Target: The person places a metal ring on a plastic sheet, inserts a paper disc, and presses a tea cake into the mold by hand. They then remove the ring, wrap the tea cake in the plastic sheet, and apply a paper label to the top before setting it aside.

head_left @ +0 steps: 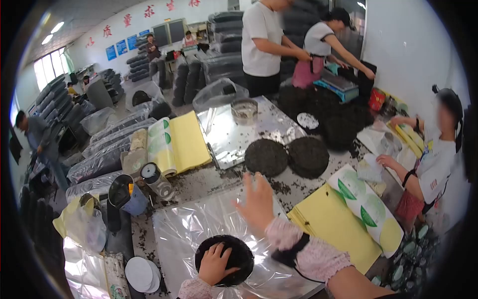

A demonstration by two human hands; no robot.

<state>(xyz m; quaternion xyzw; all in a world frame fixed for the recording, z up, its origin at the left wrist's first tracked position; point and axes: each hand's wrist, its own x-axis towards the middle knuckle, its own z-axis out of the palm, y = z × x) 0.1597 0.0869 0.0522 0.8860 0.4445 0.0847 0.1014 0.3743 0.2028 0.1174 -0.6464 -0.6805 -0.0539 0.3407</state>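
My left hand point(214, 265) lies with its fingers spread on a dark, round, crumbly cake point(241, 256) at the bottom middle. Beneath the cake is a stack of clear plastic sheets point(181, 226), creased around it and shining with reflections. My right hand point(256, 202) is raised over the far part of the sheets, fingers apart and holding nothing. Beyond it, two more dark round cakes point(266, 158) point(308, 157) lie side by side on the table. A stack of yellow paper point(323, 222) sits to the right of my right forearm.
Printed green-and-white wrappers point(366, 209) lie at right. A blue cup point(130, 197) and a clear jar point(158, 183) stand at left, near white paper discs point(140, 274). A metal ring point(244, 110) rests on the far sheets. Co-workers stand across the table, around a scale point(338, 87).
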